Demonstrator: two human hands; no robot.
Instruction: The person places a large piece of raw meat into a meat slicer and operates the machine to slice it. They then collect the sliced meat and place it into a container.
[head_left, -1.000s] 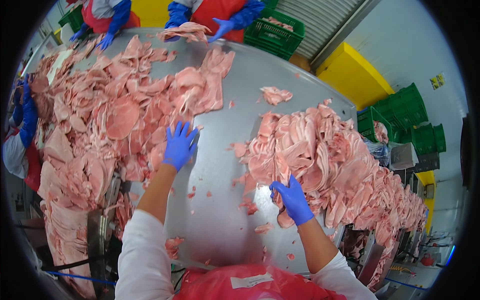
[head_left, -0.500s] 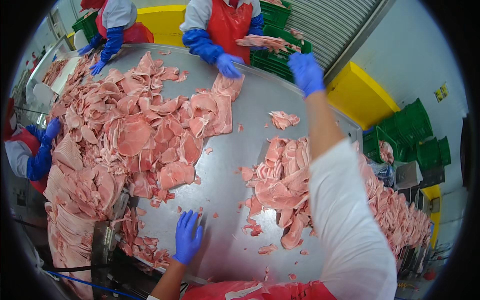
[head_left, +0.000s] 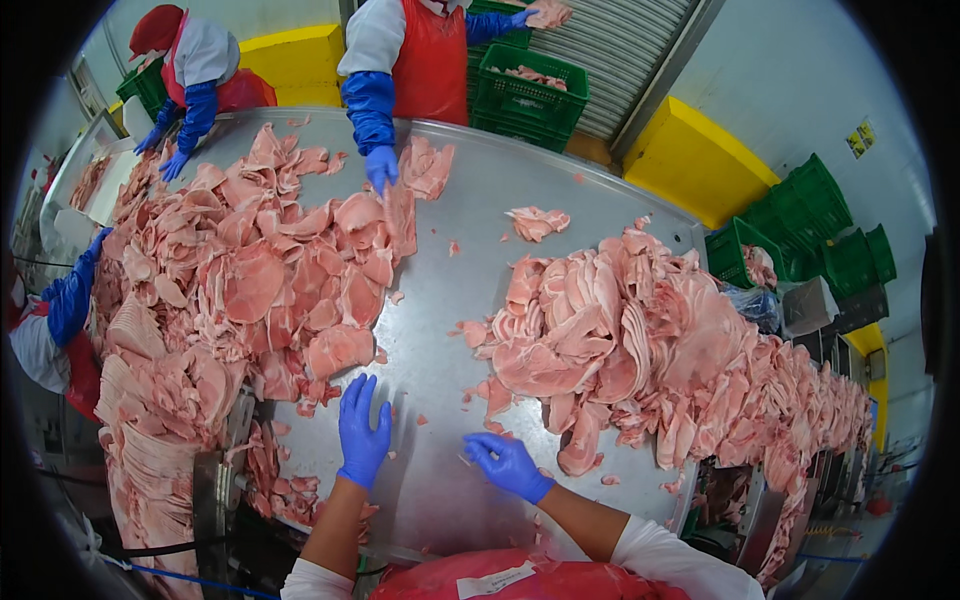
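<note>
Over the steel table (head_left: pixel 430 350), my left hand (head_left: pixel 363 430) is open, palm down and fingers spread, beside the near edge of the left heap of sliced raw meat (head_left: pixel 255 285). My right hand (head_left: pixel 507 466) hovers low, its fingers loosely bent and apart, pointing left. A tiny pale scrap lies by its fingertips; I cannot tell whether they touch it. Just beyond that hand spreads the right heap of meat slices (head_left: pixel 580 330). One small clump of meat (head_left: pixel 538 223) sits by itself farther back.
Across the table, a co-worker in a red apron (head_left: pixel 430 65) touches the left heap and lifts a meat piece (head_left: pixel 548 13) in the other hand. Two more people work at the left. A green crate (head_left: pixel 530 95) with meat stands behind the table; another green crate (head_left: pixel 745 250) is at right.
My right hand has come back from the far side, where meat strips were in the air by the crate, to the near table. The co-worker's arm has swung out with meat. My view has shifted slightly.
</note>
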